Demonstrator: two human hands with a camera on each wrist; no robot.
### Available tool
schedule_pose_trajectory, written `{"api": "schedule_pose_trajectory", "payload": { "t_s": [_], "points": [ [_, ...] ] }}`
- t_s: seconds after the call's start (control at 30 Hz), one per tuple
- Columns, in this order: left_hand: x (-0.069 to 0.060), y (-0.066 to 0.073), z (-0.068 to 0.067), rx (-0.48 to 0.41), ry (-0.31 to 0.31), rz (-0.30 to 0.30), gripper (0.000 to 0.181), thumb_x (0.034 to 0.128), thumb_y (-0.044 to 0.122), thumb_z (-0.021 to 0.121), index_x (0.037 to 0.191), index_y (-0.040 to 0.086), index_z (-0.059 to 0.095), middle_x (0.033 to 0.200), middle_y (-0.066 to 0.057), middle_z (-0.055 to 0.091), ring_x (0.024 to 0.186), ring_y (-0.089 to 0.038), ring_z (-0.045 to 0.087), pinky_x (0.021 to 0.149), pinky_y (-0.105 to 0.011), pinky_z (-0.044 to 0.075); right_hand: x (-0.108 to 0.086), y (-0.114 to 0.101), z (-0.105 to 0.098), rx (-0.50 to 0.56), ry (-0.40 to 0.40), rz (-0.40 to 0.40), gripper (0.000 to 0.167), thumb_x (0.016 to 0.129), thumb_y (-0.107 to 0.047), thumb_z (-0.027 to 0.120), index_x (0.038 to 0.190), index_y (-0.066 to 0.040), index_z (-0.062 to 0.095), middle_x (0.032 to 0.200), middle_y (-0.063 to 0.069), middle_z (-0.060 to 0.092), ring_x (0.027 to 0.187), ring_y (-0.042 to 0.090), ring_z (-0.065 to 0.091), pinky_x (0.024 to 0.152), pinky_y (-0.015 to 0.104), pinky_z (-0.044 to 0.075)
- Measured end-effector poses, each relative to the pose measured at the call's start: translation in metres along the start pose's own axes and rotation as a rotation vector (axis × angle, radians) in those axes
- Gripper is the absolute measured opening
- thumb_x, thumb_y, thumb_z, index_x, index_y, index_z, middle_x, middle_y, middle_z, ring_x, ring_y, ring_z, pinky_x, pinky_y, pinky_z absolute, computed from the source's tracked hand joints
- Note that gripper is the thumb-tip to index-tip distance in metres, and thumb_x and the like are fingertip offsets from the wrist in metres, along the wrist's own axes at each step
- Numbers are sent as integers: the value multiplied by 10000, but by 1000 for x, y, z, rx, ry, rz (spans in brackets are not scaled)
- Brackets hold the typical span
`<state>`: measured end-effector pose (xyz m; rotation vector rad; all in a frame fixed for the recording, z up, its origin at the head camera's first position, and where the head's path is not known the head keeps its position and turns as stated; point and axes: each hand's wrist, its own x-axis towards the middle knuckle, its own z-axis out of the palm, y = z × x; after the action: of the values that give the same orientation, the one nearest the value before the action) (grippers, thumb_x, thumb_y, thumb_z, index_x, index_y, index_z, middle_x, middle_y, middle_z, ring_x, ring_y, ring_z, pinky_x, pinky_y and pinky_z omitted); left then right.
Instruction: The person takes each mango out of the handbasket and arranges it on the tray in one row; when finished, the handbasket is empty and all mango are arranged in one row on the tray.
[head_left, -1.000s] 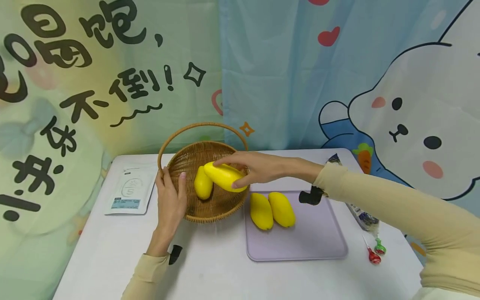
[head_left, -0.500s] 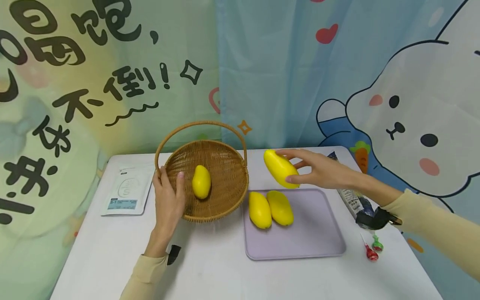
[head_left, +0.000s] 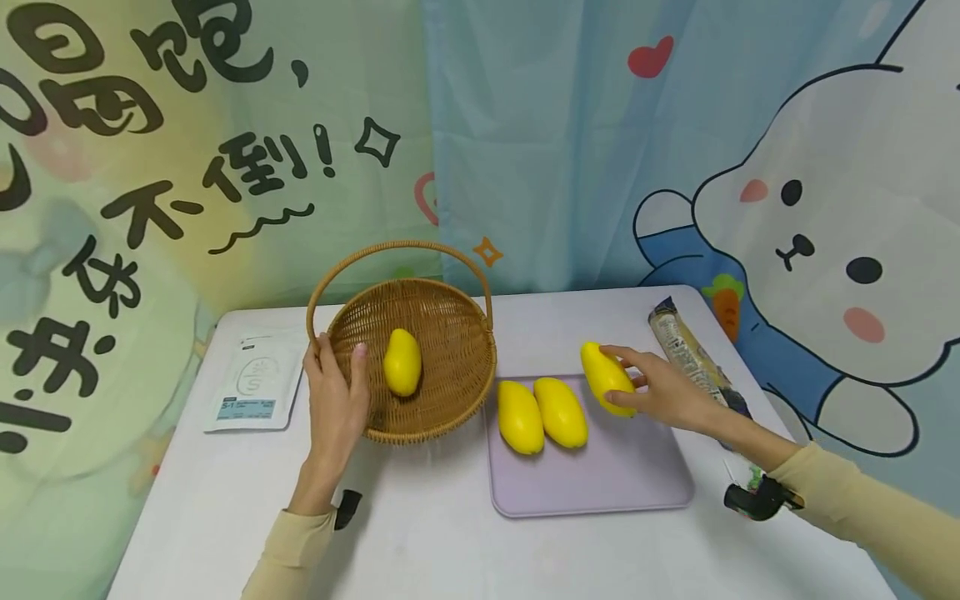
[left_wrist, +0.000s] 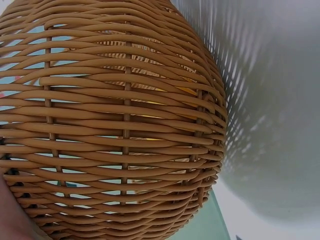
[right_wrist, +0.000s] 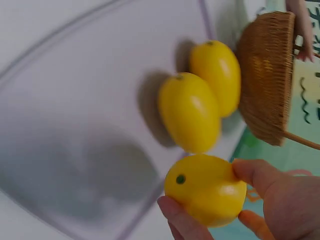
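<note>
My right hand [head_left: 667, 392] grips a yellow mango [head_left: 606, 379] by its sides, above the far right part of the lilac tray [head_left: 622, 487]. In the right wrist view this mango [right_wrist: 205, 190] shows a green spot at one end. Two more mangoes [head_left: 521, 418] [head_left: 561, 412] lie side by side on the tray's left part. My left hand [head_left: 337, 412] holds the left rim of the brown wicker basket [head_left: 457, 367], thumb inside. One mango [head_left: 402, 362] lies in the basket. The left wrist view is filled mostly by the basket's woven wall [left_wrist: 110, 120].
A white pouch [head_left: 255, 382] lies left of the basket. At the table's right side is a long dark packet [head_left: 686, 346], with a green-wrapped lollipop [head_left: 754, 477] partly hidden behind my right wrist. Printed curtains [head_left: 517, 150] hang behind the white table [head_left: 420, 533].
My right hand has carried one mango out of the basket, rightward and then down over the tray. My left hand stays on the basket rim.
</note>
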<state>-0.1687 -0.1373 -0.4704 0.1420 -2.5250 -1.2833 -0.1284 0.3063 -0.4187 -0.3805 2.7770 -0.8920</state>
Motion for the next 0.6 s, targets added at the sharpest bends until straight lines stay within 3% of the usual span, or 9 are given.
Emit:
{"api": "schedule_pose_trajectory", "payload": {
  "t_s": [0.17, 0.37, 0.6],
  "points": [
    [0, -1, 0, 1, -14, -9, 818, 1058, 539, 404, 1611, -8, 148, 1632, -274, 165, 1503, -414, 271, 1200, -561, 289, -1, 14, 20, -10, -22, 80, 712, 943, -261, 740, 1532, -44, 405, 1374, 334, 505, 1082, 438, 628, 826, 479, 599],
    [0, -3, 0, -2, -14, -8, 831, 1052, 565, 394, 1615, 4, 150, 1631, -266, 168, 1503, -403, 278, 1203, -546, 294, 2, 21, 36, 11, -26, 62, 685, 941, -224, 741, 1508, 5, 431, 1436, 308, 492, 1223, 460, 549, 975, 601, 516],
    [1, -3, 0, -5, -11, -6, 832, 1052, 564, 397, 1613, 0, 154, 1638, -259, 166, 1513, -398, 262, 1210, -553, 277, 2, 21, 43, -4, -17, 77, 693, 945, -239, 739, 1512, 8, 426, 1445, 326, 461, 1266, 470, 495, 991, 608, 500]
  ]
}}
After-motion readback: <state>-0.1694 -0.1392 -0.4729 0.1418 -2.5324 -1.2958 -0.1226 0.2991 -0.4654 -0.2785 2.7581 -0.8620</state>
